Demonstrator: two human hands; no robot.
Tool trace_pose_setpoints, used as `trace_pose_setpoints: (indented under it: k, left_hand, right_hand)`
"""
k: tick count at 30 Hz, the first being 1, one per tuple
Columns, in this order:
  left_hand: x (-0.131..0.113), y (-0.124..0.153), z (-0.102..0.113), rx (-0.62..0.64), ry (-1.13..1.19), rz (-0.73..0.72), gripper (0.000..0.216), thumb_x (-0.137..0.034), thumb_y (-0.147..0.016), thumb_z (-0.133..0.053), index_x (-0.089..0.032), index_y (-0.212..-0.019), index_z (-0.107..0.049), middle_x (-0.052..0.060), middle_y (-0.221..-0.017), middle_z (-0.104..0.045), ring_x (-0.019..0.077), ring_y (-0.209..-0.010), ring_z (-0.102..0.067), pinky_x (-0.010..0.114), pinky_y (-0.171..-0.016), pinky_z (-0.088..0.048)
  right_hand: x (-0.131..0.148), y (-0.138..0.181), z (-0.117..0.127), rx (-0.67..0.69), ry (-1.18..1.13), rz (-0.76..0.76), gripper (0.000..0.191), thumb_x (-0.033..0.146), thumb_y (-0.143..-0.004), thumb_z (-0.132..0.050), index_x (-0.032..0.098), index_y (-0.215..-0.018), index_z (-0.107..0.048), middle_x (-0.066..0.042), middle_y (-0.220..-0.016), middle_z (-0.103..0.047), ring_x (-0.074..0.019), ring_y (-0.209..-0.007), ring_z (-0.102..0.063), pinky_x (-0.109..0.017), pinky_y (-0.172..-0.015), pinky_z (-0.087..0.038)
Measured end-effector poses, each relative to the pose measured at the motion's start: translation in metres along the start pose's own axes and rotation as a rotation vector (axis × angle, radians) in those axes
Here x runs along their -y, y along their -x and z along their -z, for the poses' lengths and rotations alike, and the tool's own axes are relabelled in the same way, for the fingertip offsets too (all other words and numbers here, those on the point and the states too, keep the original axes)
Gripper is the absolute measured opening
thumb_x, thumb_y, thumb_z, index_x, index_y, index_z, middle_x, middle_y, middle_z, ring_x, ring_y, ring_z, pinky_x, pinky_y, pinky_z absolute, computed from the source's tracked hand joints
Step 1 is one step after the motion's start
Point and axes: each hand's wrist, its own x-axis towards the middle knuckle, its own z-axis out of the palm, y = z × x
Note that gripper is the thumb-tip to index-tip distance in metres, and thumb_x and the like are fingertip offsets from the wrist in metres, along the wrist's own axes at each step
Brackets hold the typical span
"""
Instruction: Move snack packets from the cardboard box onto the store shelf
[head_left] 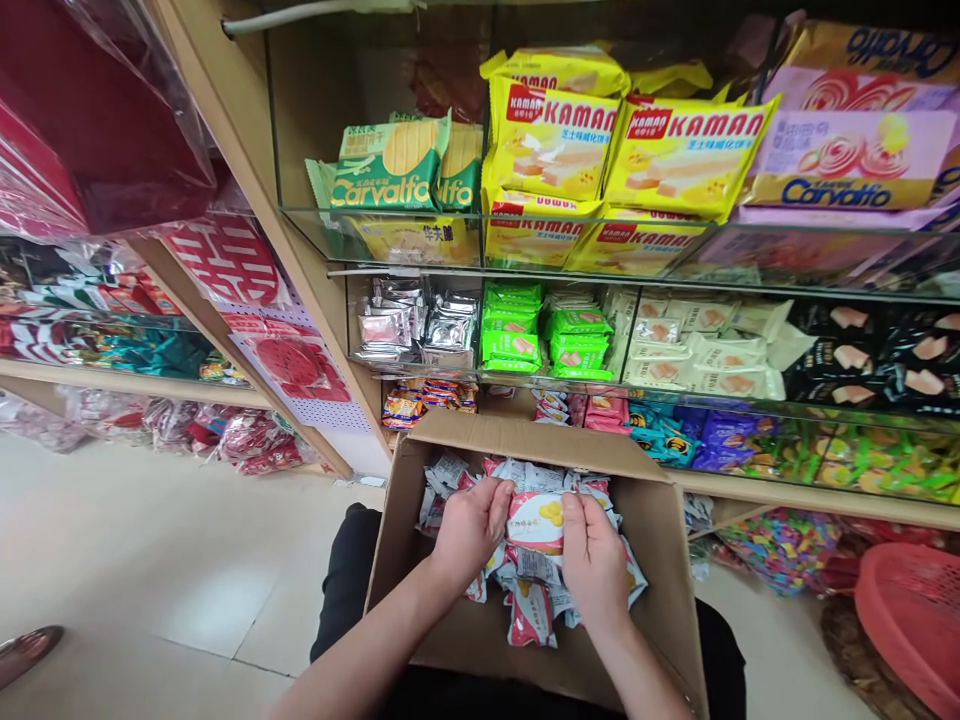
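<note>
Between my two hands is a small red-and-white snack packet (535,521) with yellow pictures on it, its printed side facing up. My left hand (474,525) pinches its left end and my right hand (594,550) pinches the right end. Both hands are over an open cardboard box (652,600) that stands between my knees. Loose packets of the same kind (531,612) lie heaped in the box, some showing their white backs. The fingers and the held packet hide part of the heap.
Glass-fronted shelves (450,240) rise just beyond the box, with yellow wafer packs (559,140), green packets (512,325) and black packets (847,350). A pink plastic basket (911,620) stands on the floor at right. Someone's shoe (28,652) shows at the left edge.
</note>
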Motion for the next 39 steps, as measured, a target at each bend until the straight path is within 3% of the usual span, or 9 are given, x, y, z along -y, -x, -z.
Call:
trace_pose_setpoints:
  k: [6, 10, 14, 20, 25, 29, 35, 39]
  left_hand:
    - [-0.002, -0.003, -0.005, 0.007, 0.469, 0.151, 0.039, -0.047, -0.081, -0.036, -0.019, -0.054, -0.029, -0.006, -0.053, -0.025, 0.0078, -0.050, -0.024, 0.021, -0.047, -0.023]
    - [-0.002, -0.003, -0.010, 0.073, 0.694, 0.253, 0.038, -0.049, -0.079, -0.039, -0.019, -0.057, -0.031, -0.007, -0.053, -0.028, 0.0066, -0.049, -0.025, 0.020, -0.046, -0.024]
    - [-0.004, 0.003, -0.008, 0.073, 0.582, 0.247, 0.035, -0.047, -0.081, -0.037, -0.018, -0.062, -0.039, -0.006, -0.057, -0.035, 0.0076, -0.054, -0.033, 0.020, -0.051, -0.031]
    - [0.001, 0.016, -0.016, 0.109, 0.451, 0.156, 0.028, -0.040, -0.083, -0.036, -0.017, -0.088, -0.051, 0.001, -0.077, -0.055, 0.0136, -0.073, -0.050, 0.026, -0.069, -0.042]
    - [0.012, 0.018, -0.022, 0.062, 0.318, 0.094, 0.042, -0.036, -0.085, -0.033, -0.017, -0.123, -0.035, 0.006, -0.087, -0.059, 0.0177, -0.086, -0.054, 0.033, -0.078, -0.044]
    - [0.016, 0.018, -0.021, 0.085, 0.272, 0.046, 0.040, -0.034, -0.086, -0.031, -0.017, -0.122, -0.036, 0.009, -0.102, -0.058, 0.0181, -0.094, -0.053, 0.035, -0.084, -0.042]
    - [0.016, 0.018, -0.019, 0.081, 0.269, 0.048, 0.033, -0.032, -0.086, -0.031, -0.019, -0.114, -0.044, 0.008, -0.104, -0.058, 0.0170, -0.095, -0.053, 0.033, -0.085, -0.041]
    - [0.014, 0.019, -0.020, 0.063, 0.317, 0.068, 0.031, -0.033, -0.086, -0.032, -0.019, -0.110, -0.046, 0.007, -0.097, -0.059, 0.0164, -0.086, -0.054, 0.031, -0.077, -0.043]
  right_hand:
    - [-0.004, 0.001, -0.005, 0.002, -0.220, -0.162, 0.036, 0.051, -0.080, -0.036, 0.020, -0.063, -0.043, 0.003, -0.054, -0.043, -0.0123, -0.051, -0.040, -0.023, -0.050, -0.033]
    - [-0.005, 0.001, -0.007, 0.003, -0.264, -0.215, 0.037, 0.052, -0.080, -0.036, 0.020, -0.064, -0.044, 0.003, -0.053, -0.042, -0.0121, -0.050, -0.039, -0.023, -0.049, -0.032]
    - [-0.008, -0.001, -0.002, -0.011, -0.104, -0.163, 0.037, 0.051, -0.081, -0.037, 0.020, -0.062, -0.043, 0.004, -0.052, -0.041, -0.0113, -0.050, -0.038, -0.022, -0.049, -0.032]
    - [-0.016, 0.000, -0.003, -0.034, -0.071, -0.196, 0.037, 0.051, -0.081, -0.036, 0.019, -0.065, -0.047, 0.002, -0.053, -0.047, -0.0121, -0.051, -0.042, -0.023, -0.050, -0.034]
    - [-0.028, 0.004, -0.015, -0.041, -0.281, -0.290, 0.039, 0.054, -0.077, -0.039, 0.019, -0.068, -0.052, 0.002, -0.051, -0.050, -0.0125, -0.047, -0.044, -0.023, -0.046, -0.036]
    - [-0.034, 0.006, -0.020, -0.041, -0.410, -0.357, 0.039, 0.055, -0.075, -0.043, 0.018, -0.073, -0.055, 0.002, -0.053, -0.055, -0.0138, -0.048, -0.049, -0.024, -0.046, -0.039]
    - [-0.031, 0.007, -0.022, 0.034, -0.622, -0.521, 0.030, 0.049, -0.076, -0.047, 0.020, -0.077, -0.053, 0.002, -0.057, -0.058, -0.0135, -0.055, -0.054, -0.024, -0.052, -0.042]
    - [-0.023, 0.008, -0.023, 0.058, -0.697, -0.620, 0.030, 0.050, -0.074, -0.050, 0.020, -0.078, -0.051, 0.001, -0.058, -0.059, -0.0132, -0.046, -0.051, -0.021, -0.039, -0.036]
